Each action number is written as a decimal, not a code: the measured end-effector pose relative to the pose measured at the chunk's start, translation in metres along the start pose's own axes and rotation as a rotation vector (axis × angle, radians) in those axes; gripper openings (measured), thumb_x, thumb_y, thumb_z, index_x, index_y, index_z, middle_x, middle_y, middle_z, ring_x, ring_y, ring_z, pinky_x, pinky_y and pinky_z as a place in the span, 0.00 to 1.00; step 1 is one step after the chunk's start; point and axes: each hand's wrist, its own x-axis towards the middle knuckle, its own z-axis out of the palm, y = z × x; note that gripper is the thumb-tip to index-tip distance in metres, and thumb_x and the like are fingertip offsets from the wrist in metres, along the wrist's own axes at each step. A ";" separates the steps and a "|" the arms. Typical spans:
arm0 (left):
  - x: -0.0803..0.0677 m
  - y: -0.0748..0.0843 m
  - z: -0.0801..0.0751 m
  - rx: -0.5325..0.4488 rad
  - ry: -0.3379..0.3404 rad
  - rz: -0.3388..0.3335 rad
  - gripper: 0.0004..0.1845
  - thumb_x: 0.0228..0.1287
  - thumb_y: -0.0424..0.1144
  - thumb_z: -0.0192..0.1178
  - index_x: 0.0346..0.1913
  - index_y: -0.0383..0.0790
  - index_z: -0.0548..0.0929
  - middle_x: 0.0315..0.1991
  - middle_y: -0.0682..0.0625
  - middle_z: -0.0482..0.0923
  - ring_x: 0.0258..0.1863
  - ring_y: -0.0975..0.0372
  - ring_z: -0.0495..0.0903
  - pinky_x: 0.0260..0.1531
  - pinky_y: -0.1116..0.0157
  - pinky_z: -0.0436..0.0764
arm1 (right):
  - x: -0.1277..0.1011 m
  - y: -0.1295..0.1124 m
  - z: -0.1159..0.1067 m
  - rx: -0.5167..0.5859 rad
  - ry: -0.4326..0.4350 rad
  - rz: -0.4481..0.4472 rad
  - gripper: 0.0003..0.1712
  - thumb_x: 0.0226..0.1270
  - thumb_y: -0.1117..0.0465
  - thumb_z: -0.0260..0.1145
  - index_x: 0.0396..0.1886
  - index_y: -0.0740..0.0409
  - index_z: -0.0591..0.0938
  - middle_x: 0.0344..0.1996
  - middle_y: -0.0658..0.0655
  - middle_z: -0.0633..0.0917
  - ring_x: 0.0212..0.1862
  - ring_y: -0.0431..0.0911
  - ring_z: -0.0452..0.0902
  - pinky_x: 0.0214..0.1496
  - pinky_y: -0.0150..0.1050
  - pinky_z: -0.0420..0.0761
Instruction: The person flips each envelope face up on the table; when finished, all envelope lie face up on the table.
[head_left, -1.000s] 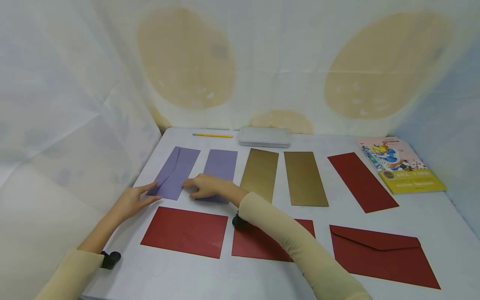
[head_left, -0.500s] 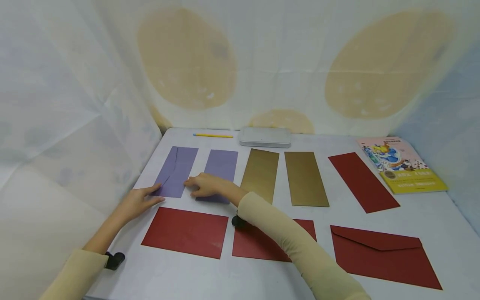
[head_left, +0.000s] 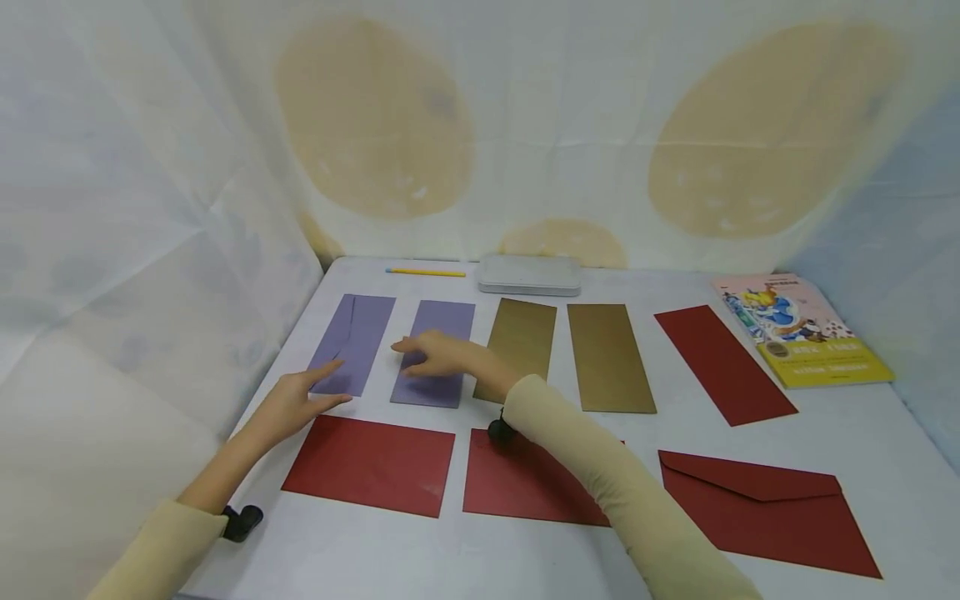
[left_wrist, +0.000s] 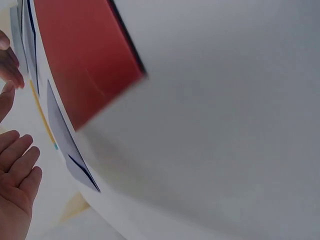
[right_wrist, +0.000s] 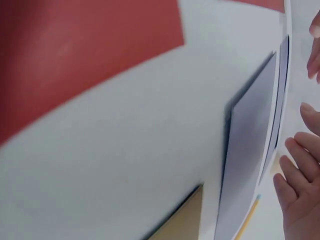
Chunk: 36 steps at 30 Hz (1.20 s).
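Two purple envelopes lie side by side at the back left of the table. My left hand [head_left: 303, 396] hovers at the near end of the left purple envelope [head_left: 358, 329], fingers straight, holding nothing. My right hand [head_left: 438, 354] is spread flat over the middle of the right purple envelope [head_left: 444, 317]; I cannot tell whether it touches the paper. In the right wrist view my right fingers [right_wrist: 300, 190] hang beside the purple envelope [right_wrist: 247, 150]. The left wrist view shows my left fingers [left_wrist: 17, 170] near a red envelope [left_wrist: 85, 60].
Two gold envelopes [head_left: 521, 333] [head_left: 609, 358] and a long red envelope [head_left: 723, 362] continue the back row. Three red envelopes [head_left: 371, 462] [head_left: 525, 487] [head_left: 765, 508] lie in front. A metal tin [head_left: 529, 275], a yellow pencil [head_left: 424, 272] and a book [head_left: 802, 329] sit further back.
My right hand has moved from the gap between the purple envelopes to over the right one. My left hand shifted slightly right. The left purple envelope now lies a little straighter.
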 end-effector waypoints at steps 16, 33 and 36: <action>0.014 0.040 0.039 -0.013 -0.018 0.185 0.37 0.54 0.46 0.72 0.66 0.37 0.73 0.62 0.43 0.74 0.58 0.48 0.76 0.53 0.51 0.76 | -0.032 0.041 -0.021 0.011 0.073 0.154 0.32 0.67 0.51 0.66 0.67 0.59 0.72 0.63 0.56 0.75 0.63 0.45 0.70 0.64 0.38 0.68; 0.048 0.051 0.060 0.127 -0.077 0.199 0.42 0.51 0.51 0.73 0.65 0.31 0.72 0.62 0.37 0.72 0.60 0.42 0.72 0.57 0.49 0.71 | -0.035 0.088 -0.030 -0.005 0.130 0.390 0.38 0.67 0.47 0.65 0.70 0.60 0.68 0.66 0.61 0.70 0.68 0.52 0.64 0.68 0.42 0.62; 0.050 0.053 0.064 0.135 -0.080 0.183 0.44 0.50 0.52 0.74 0.65 0.29 0.71 0.62 0.35 0.71 0.60 0.42 0.72 0.57 0.49 0.72 | -0.035 0.089 -0.031 0.013 0.152 0.414 0.39 0.66 0.47 0.65 0.71 0.60 0.66 0.68 0.61 0.68 0.70 0.52 0.60 0.70 0.42 0.58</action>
